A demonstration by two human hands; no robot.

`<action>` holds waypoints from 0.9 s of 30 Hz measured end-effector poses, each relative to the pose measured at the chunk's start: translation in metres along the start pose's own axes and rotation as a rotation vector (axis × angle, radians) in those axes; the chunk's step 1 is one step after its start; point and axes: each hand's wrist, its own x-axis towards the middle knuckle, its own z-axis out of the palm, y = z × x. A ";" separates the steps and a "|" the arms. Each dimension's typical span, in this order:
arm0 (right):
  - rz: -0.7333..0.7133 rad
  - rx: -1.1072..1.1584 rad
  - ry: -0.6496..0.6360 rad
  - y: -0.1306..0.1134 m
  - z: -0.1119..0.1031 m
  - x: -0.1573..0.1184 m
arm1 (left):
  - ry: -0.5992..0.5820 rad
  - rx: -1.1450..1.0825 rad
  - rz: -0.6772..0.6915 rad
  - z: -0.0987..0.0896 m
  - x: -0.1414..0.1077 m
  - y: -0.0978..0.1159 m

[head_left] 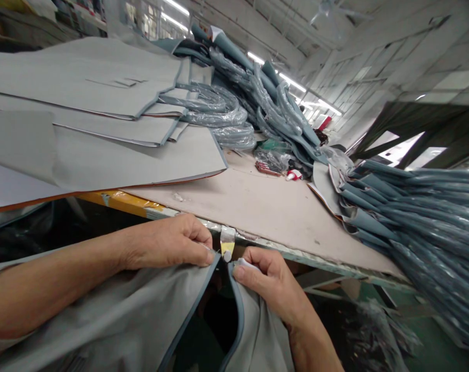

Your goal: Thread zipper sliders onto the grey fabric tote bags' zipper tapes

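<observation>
My left hand (176, 240) is closed in a pinch on the upper corner of a grey fabric panel with blue edge binding (152, 310). Just to the right, my right hand (269, 279) pinches the top of another bound edge of grey fabric (253, 325). A dark gap separates the two edges, which hang down in front of the table. Whether both belong to one piece I cannot tell. Between the hands, a small clear and yellow tab with a round white end (227, 245) is fixed to the table's edge.
Large grey panels (141, 160) lie stacked on the left of the table (250, 201). Plastic-wrapped blue-grey rolls (218, 111) pile up behind them. More blue-grey bundles (432, 222) hang over the right end. A red-and-white bottle (294, 175) lies near the back.
</observation>
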 end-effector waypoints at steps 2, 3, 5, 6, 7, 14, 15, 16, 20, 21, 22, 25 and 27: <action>0.015 -0.011 0.004 -0.001 0.000 0.002 | -0.023 -0.011 0.013 0.000 0.000 -0.001; 0.018 -0.018 0.007 -0.001 0.000 0.003 | -0.032 -0.014 0.018 0.000 0.000 -0.001; 0.022 -0.032 0.014 -0.001 0.000 0.004 | -0.031 -0.007 0.022 0.000 0.001 -0.001; 0.024 -0.039 0.018 0.000 0.000 0.004 | -0.025 -0.002 0.023 0.000 0.002 -0.002; 0.023 -0.043 0.023 0.000 0.000 0.005 | -0.022 -0.003 0.026 0.000 0.003 -0.002; 0.018 -0.035 0.015 0.001 0.000 0.006 | -0.042 -0.012 0.028 0.002 0.007 -0.003; 0.016 -0.035 0.012 0.001 0.000 0.006 | -0.043 -0.011 0.023 0.002 0.007 -0.003; 0.014 -0.036 0.011 0.001 0.000 0.007 | -0.041 -0.009 0.017 0.002 0.007 -0.002; 0.005 -0.046 0.017 0.001 -0.001 0.008 | -0.029 -0.020 0.011 0.004 0.009 0.002; 0.004 -0.046 0.018 0.001 -0.001 0.008 | -0.022 -0.022 0.013 0.004 0.009 0.002; 0.002 -0.046 0.015 0.001 -0.001 0.008 | -0.018 -0.028 0.013 0.004 0.009 0.003; 0.009 -0.046 0.017 0.000 -0.002 0.009 | -0.014 -0.031 0.014 0.004 0.010 0.002; 0.014 -0.058 0.026 0.001 -0.002 0.009 | -0.027 -0.031 0.016 0.005 0.010 0.001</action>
